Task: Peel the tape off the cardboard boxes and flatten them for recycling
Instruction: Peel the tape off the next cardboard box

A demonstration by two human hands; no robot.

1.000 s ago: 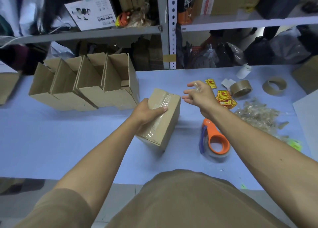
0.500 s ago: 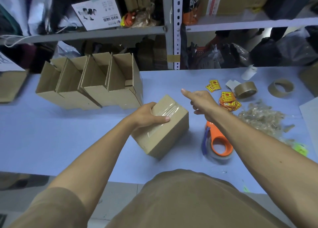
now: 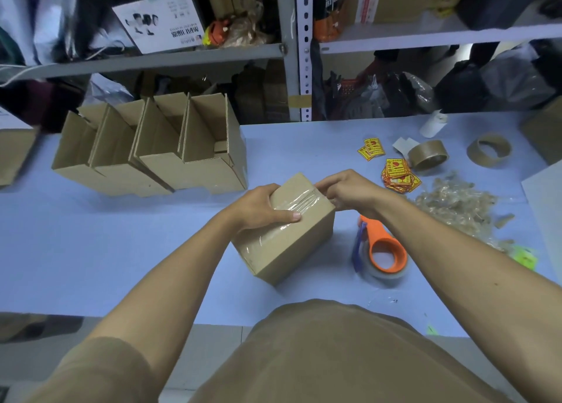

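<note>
A small closed cardboard box (image 3: 292, 244) sits on the blue table, sealed along its top with clear tape (image 3: 292, 209). My left hand (image 3: 258, 209) grips the box's left top edge, thumb lying across the tape. My right hand (image 3: 346, 191) is at the box's far right corner, fingers curled and pinching at the tape end there; the fingertips hide the contact itself. Several open-topped cardboard boxes (image 3: 158, 156) stand in a row at the back left.
An orange tape dispenser (image 3: 381, 250) lies just right of the box. A pile of crumpled peeled tape (image 3: 456, 205), yellow-red stickers (image 3: 398, 174), a brown tape roll (image 3: 427, 154) and an empty core (image 3: 488, 150) lie further right. Cluttered shelves rise behind the table.
My right hand came back from the right side of the table to the box's far right corner. The left hand turned and pulled the box slightly nearer.
</note>
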